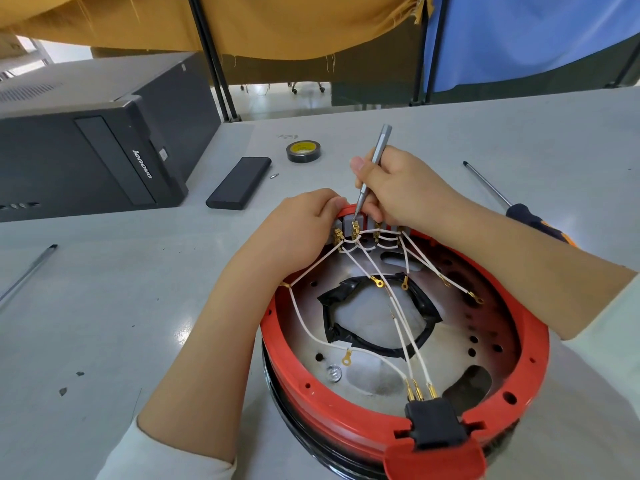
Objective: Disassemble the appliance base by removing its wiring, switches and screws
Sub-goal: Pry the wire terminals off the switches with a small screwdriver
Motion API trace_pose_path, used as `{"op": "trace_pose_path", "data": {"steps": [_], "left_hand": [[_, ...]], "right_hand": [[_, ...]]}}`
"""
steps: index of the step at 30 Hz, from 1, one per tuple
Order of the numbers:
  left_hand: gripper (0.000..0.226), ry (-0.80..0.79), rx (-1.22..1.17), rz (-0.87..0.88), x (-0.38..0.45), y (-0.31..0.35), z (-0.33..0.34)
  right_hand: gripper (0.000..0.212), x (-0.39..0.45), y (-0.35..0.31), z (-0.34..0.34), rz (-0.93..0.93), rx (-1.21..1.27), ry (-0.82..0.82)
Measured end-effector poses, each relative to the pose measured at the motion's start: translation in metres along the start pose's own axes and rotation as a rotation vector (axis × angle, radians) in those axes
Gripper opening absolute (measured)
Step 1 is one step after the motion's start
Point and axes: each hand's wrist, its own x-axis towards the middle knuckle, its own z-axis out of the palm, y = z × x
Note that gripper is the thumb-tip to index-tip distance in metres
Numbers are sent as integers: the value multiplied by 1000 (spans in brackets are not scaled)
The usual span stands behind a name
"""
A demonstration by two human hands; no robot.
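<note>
The round appliance base (533, 344) lies upside down on the table, with a red rim and a metal plate inside. White wires (398, 317) with gold terminals run from a row of grey switches (349, 223) at the far rim to a black plug socket (434, 424) at the near rim. My left hand (301, 226) grips the far rim beside the switches. My right hand (398, 188) holds a thin silver screwdriver (372, 168) like a pen, its tip on a gold terminal at a switch.
A black computer tower (93, 147) lies at the left. A black case (239, 183), a small bit (274, 176) and a tape roll (304, 151) sit beyond the base. A long screwdriver (512, 206) lies at the right, a thin rod (27, 275) at the left.
</note>
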Motion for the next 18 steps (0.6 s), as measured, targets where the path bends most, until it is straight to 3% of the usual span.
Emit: {"op": "trace_pose_path", "data": {"steps": [9, 14, 16, 18], "left_hand": [[32, 5, 14, 4, 1, 0, 0], [33, -18, -48, 13, 2, -4, -1], [33, -26, -106, 3, 2, -5, -1], [34, -30, -143, -6, 3, -6, -2]], "right_hand": [[32, 6, -4, -1, 70, -16, -76], [26, -5, -7, 0, -110, 75, 36], [24, -7, -10, 1, -149, 179, 4], [24, -5, -11, 4, -136, 131, -53]]}}
